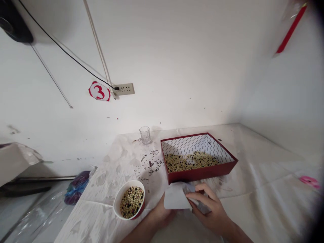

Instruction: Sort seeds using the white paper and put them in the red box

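In front of the red box, both my hands are on a thin white sheet or pouch [177, 197]; I cannot tell which of the two it is. My left hand [163, 209] holds it from the left and below, its fingers mostly hidden behind it. With bent fingers, my right hand [209, 206] pinches its right edge. Just beyond stands the open red box [199, 176], lined with printed white paper. Pale and black beads or beans [177, 163] cover much of its floor. Left of my hands, a white paper cup [117, 206] holds more of the same mix.
A clear glass [145, 135] stands near the wall. Dark shreds [152, 165] lie scattered between glass and box. White sheeting [253, 202] covers the table, with a pink item [310, 181] at far right. A power strip [125, 88] is on the wall; a purple-blue bag [77, 187] lies below left.
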A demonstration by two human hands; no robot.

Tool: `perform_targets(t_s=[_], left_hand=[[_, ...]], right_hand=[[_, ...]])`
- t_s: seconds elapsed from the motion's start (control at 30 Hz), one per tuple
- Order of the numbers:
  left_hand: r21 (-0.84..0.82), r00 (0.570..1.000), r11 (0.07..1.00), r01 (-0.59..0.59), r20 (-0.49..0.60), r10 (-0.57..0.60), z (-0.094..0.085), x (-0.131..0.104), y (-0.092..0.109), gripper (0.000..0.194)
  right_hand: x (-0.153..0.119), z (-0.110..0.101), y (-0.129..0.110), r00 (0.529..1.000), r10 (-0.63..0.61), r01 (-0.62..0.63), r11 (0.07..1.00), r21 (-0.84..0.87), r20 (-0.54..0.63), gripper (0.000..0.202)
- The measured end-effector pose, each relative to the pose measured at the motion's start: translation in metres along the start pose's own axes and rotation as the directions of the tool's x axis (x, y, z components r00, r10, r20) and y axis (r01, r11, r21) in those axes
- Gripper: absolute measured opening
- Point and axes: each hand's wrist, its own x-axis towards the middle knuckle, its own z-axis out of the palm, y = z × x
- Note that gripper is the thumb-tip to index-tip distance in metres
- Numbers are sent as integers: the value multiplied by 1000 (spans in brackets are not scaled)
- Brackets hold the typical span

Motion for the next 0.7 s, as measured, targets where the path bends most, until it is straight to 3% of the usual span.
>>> perform_targets(t_s=[0.1,0.33,0.57,0.7], left_hand=[[-42,997,999,19,-81,-22,0,-2,0,23],[53,992,997,60,-112,-54,2,-3,2,31],[5,995,1000,-2,-98,3,0,-1,-3,29],[151,991,987,-58,-108,74,3,-1,-2,25]], right_hand=[[-1,0,2,1000,1,-1,1000,-31,-9,20],[-3,4,10,1000,-19,19,999,-38,-11,21],[-5,6,14,1000,-2,2,1000,6,-8,27],[-5,6,16,1000,-8,8,1000,4,-2,27]])
